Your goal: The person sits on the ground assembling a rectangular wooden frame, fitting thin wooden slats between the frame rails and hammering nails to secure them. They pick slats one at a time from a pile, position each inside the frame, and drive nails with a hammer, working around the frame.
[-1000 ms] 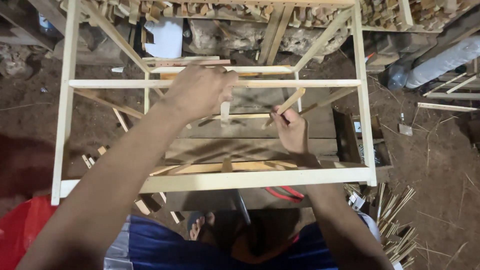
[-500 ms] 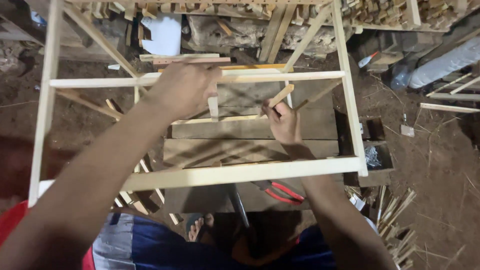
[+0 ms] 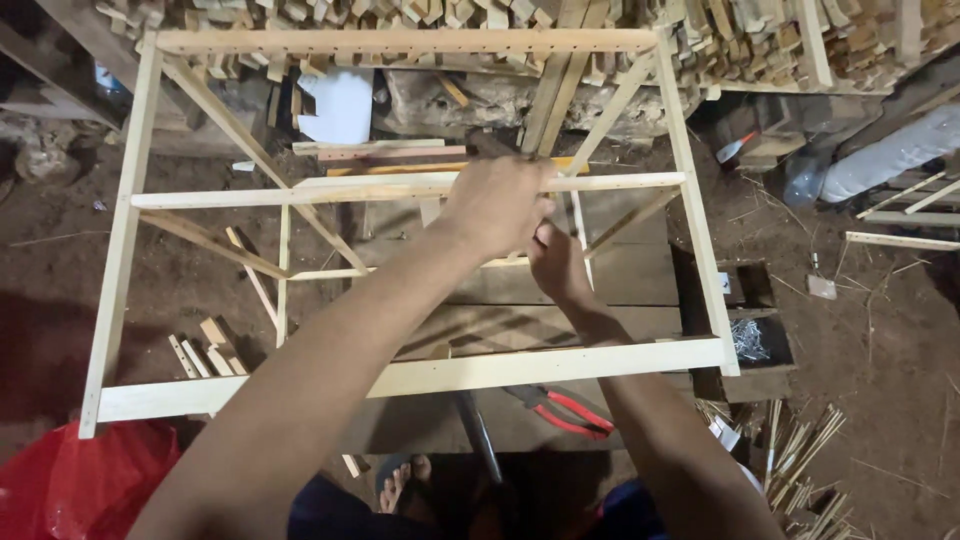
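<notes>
The wooden cage frame stands assembled but unfilled, left hand gripping its middle rail, right hand pinching something I cannot make out beneath.

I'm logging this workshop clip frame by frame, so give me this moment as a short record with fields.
Setting: dirt floor with wood scraps and a pile of cut wood at the back
Main thing: pale wooden frame of thin slats, open-sided
Left hand: left hand on the frame's middle rail
Right hand: right hand just beneath it, fingers closed; what it grips is hidden
Tools nearby: red-handled pliers below the front rail
Other: red bag at lower left; bare foot beneath
</notes>
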